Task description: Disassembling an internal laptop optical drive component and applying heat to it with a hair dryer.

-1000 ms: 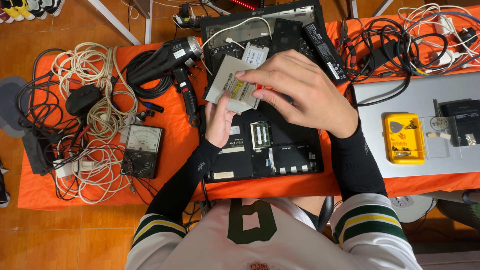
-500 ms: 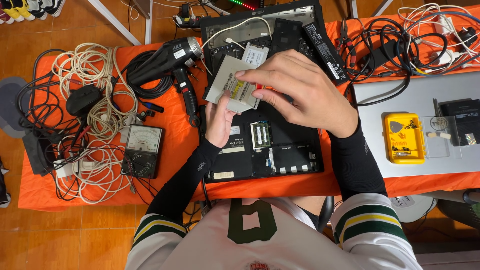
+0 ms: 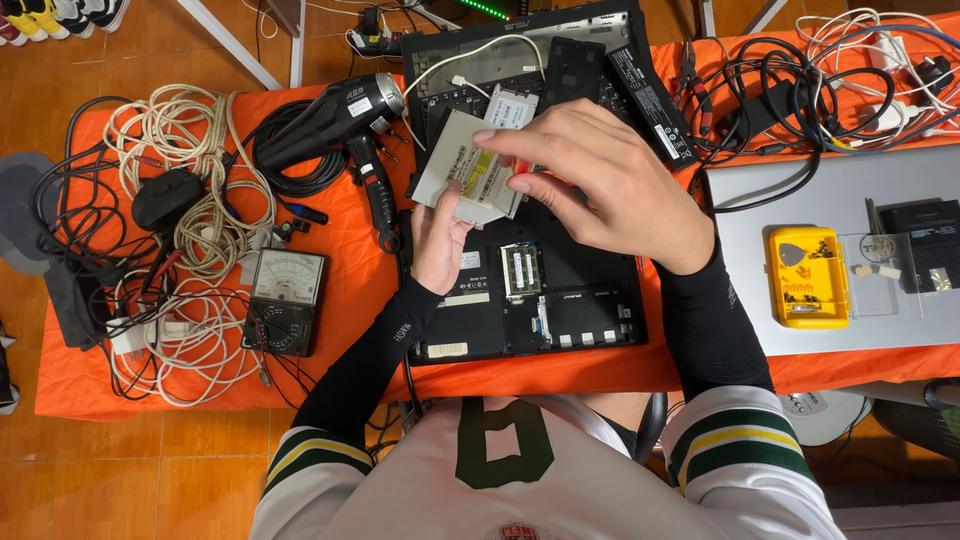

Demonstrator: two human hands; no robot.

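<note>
A flat silver drive module (image 3: pixel 456 165) with a label is held above an opened black laptop base (image 3: pixel 560 300). My left hand (image 3: pixel 437 243) supports the module from below at its near edge. My right hand (image 3: pixel 600 180) grips its right side, with a small red-handled tool tucked under the fingers. Green memory sticks (image 3: pixel 521 270) show in the laptop's open bay just below the hands.
A black heat gun (image 3: pixel 335 120) and an analog multimeter (image 3: pixel 285 300) lie left of the laptop among coiled white and black cables (image 3: pixel 190 200). A silver closed laptop (image 3: pixel 830 250) at right carries a yellow parts box (image 3: pixel 806 276). More cables crowd the back right.
</note>
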